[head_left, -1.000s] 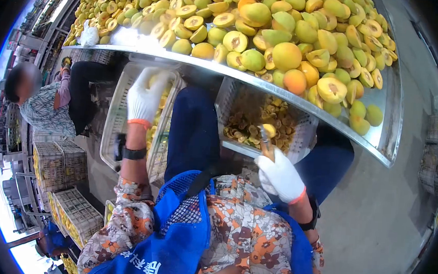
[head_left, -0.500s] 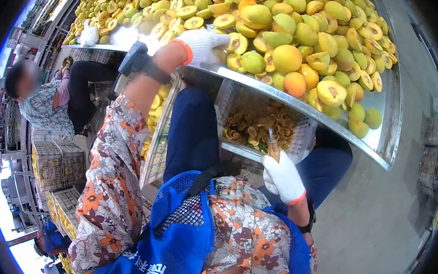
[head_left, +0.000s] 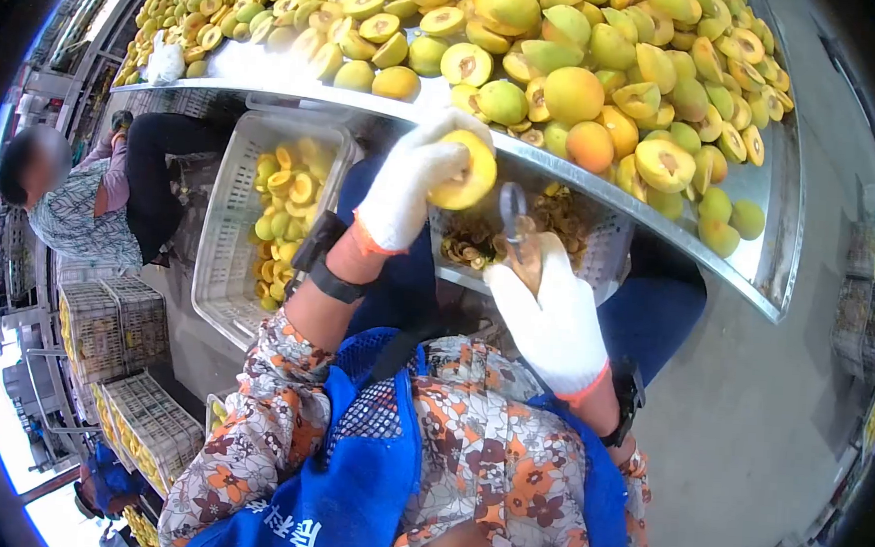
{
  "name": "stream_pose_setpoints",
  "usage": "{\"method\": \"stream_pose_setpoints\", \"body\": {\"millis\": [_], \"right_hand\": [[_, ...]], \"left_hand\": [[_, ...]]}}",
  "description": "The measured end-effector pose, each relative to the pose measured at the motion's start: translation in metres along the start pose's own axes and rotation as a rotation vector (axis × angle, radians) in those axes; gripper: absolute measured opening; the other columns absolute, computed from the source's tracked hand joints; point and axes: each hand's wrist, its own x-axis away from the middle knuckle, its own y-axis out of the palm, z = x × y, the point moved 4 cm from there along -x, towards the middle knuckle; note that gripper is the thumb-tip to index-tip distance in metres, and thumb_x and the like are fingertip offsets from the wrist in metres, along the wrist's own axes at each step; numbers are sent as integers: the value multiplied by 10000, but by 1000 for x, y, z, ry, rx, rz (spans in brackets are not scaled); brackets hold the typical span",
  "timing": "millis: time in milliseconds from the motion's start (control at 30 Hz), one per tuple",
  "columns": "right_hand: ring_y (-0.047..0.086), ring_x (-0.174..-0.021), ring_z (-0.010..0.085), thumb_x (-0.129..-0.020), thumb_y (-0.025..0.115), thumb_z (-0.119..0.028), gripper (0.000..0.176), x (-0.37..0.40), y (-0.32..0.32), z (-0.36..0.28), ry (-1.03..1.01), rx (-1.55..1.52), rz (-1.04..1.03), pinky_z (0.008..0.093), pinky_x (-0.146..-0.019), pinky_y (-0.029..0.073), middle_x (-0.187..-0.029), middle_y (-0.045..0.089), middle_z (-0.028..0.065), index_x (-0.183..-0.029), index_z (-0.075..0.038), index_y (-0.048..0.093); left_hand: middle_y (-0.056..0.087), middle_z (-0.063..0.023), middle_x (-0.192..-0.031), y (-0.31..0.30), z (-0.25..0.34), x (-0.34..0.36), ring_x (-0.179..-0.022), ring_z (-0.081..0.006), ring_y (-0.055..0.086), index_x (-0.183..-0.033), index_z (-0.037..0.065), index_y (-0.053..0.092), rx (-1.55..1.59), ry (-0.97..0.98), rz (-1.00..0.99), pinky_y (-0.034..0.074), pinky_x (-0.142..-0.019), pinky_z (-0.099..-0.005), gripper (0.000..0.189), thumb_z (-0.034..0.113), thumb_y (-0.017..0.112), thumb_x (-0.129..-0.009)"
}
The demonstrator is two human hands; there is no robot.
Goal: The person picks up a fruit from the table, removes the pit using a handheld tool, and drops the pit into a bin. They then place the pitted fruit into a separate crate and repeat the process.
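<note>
My left hand [head_left: 411,187], in a white glove, grips a yellow peach half [head_left: 476,176] just in front of the metal table's edge. Closed around a wooden handle, my gloved right hand [head_left: 545,315] holds a pitting tool [head_left: 512,210] with a looped metal end. That loop stands close to the peach half, with a small gap between them. Below both hands is a crate [head_left: 614,254] with brown pits and scraps in it. Halved peaches [head_left: 569,96] are heaped on the table beyond my hands, many with cut faces showing.
The metal table's raised edge [head_left: 659,249] runs across in front of me. A white crate [head_left: 213,260] of peach halves stands to my left. Farther left, another person [head_left: 87,192] sits by stacked crates [head_left: 113,329]. Concrete floor [head_left: 731,392] lies to the right.
My left hand has come back from the pile to above my lap, now with a peach half. My right hand has risen with the pitting tool towards it.
</note>
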Motion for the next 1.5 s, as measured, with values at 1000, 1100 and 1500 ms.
{"method": "stream_pose_setpoints", "body": {"millis": [1000, 1100, 1500], "right_hand": [[663, -623, 457, -964, 645, -276, 377, 5, 18, 28, -264, 475, 105, 522, -540, 534, -658, 631, 254, -1146, 29, 520], [651, -797, 501, -976, 614, -176, 349, 5, 20, 33, -48, 523, -91, 537, -643, 538, -919, 586, 296, -1234, 20, 484], [626, -906, 558, -992, 598, -284, 371, -3, 20, 53, 73, -135, 53, 545, -735, 509, -924, 623, 365, -1144, 40, 501]], "left_hand": [[650, -79, -969, 43, 5, 29, -888, -180, 621, -1062, 20, 626, -270, 124, 31, 493, -861, -308, 588, 440, 218, -1116], [661, -85, -936, 38, 1, 24, -868, -191, 630, -1048, 10, 632, -234, 38, -86, 496, -837, -303, 593, 451, 240, -1110], [674, -107, -1143, 72, -13, 31, -1073, -135, 592, -1318, 18, 559, 16, 102, 159, 465, -973, -281, 333, 209, 434, -1076]]}}
